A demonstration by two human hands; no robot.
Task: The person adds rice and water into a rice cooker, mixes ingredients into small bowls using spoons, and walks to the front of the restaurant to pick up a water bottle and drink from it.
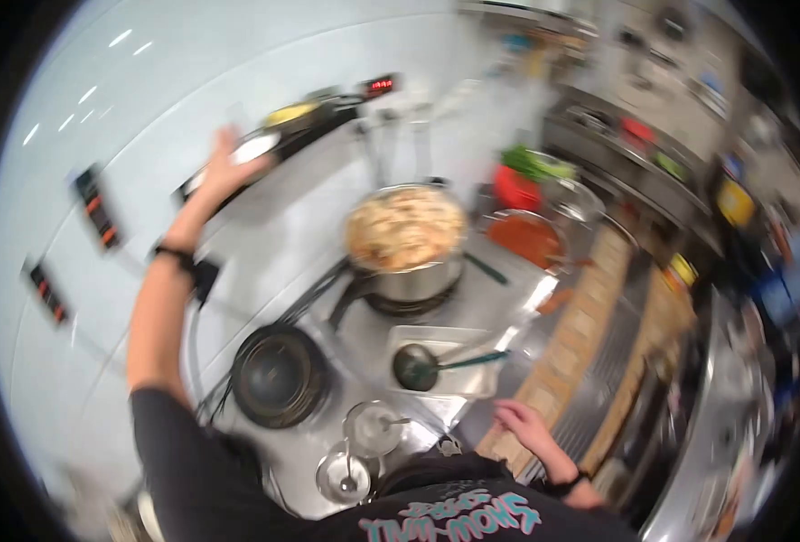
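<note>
My left hand is raised to the wall shelf, at a white round dish; its fingers are smeared by motion, and whether they grip the dish I cannot tell. Low on the right, my right hand hangs beside the wooden board, fingers loosely apart with nothing seen in them. Between the hands stands a large pot full of pale, chunky food. A dark ladle lies in a white tray in front of it.
Stacked black pans sit at the left, with metal bowls near my body. Right of the pot are a container of red sauce and leafy greens. A yellow-filled container stands on the shelf.
</note>
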